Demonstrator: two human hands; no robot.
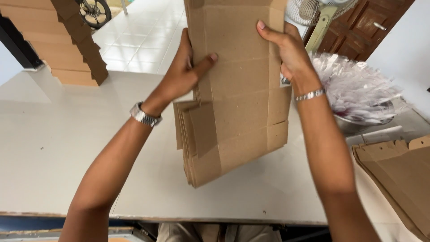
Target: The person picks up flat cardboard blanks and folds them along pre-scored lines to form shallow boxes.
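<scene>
Held upright over the middle of the white tabletop [58,148]: a sheaf of flat brown cardboard box blanks [237,112], creased and slotted, pinched by the left hand [181,74] on 1 side and the right hand [289,51] on the other. Stacked at the far left corner: a tall leaning pile of folded brown cartons [67,40]. Lying at the right edge: more flat brown blanks with tabbed ends [398,179].

Bare forearms, no sleeves in view. Left wrist: silver metal link-band wristwatch [145,116], broad band. Right wrist: slim silver metal link bracelet [310,95]. Fingers without rings. Light khaki trousers [219,233] visible at lower frame edge.
</scene>
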